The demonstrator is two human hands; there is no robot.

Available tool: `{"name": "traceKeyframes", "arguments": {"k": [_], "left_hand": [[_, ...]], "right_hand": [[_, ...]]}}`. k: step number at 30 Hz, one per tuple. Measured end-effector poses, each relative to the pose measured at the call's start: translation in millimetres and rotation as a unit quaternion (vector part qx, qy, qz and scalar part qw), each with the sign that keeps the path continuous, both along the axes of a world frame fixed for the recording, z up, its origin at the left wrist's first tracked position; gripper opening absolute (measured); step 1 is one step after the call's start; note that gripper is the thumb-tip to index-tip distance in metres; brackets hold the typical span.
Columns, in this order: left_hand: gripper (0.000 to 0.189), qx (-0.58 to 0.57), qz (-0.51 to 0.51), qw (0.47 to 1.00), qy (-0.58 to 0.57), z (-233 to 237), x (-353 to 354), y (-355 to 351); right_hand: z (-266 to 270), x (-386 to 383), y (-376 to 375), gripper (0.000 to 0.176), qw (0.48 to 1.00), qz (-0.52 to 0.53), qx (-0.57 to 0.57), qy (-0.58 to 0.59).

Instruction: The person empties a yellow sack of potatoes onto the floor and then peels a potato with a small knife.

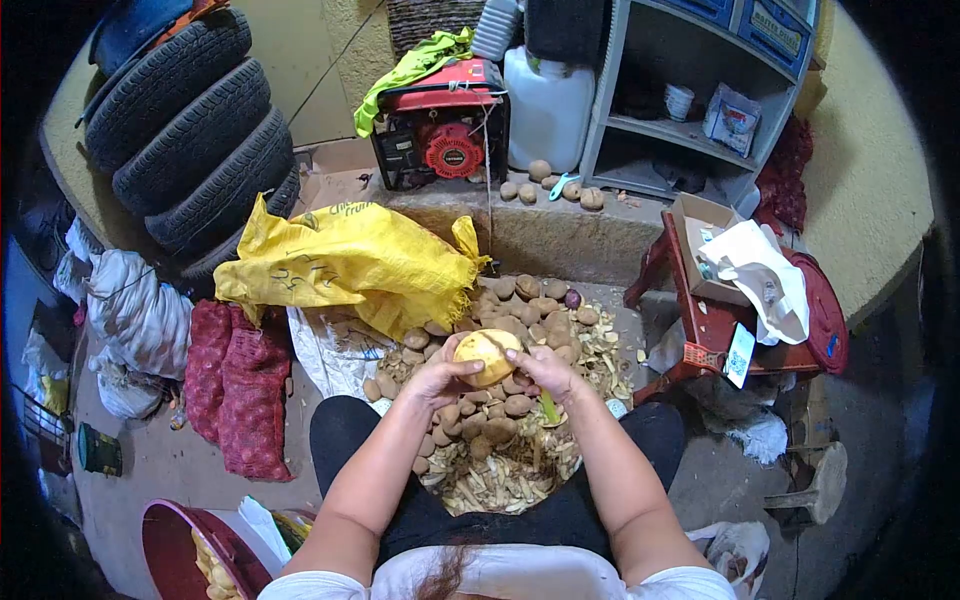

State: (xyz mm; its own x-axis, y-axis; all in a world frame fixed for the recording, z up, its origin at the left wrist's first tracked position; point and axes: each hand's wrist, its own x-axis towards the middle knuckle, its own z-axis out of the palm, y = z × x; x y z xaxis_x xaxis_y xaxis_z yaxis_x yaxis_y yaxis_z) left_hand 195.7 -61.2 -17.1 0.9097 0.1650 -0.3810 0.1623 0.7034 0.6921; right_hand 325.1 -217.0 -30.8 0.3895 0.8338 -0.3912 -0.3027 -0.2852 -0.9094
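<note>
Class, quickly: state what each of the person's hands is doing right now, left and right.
Left hand: closed on a half-peeled potato.
Right hand: closed on a green-handled tool, touching the potato.

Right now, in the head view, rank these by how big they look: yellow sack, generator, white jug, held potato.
1. yellow sack, clearly the largest
2. generator
3. white jug, narrower than the generator beside it
4. potato, the smallest, though it is nearest the camera
</note>
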Motion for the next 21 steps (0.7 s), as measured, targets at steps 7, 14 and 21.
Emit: {"name": "traceKeyframes", "arguments": {"k": [7,14,21], "left_hand": [[0.068,-0.02,-0.002,0.998,-0.052,-15,3,-1],[0.068,0.123,0.056,0.989,-0.052,-2,1,-8],[0.068,0.171,0.062,0.981,-0.073,-7,3,-7]], "right_hand": [[24,-1,-8,0.053,0.974,-0.094,-0.036,-0.204],[33,-19,-12,0.072,0.942,0.085,-0.021,-0.323],[26,-17,-8,0.068,0.939,0.097,-0.008,-0.33]]}}
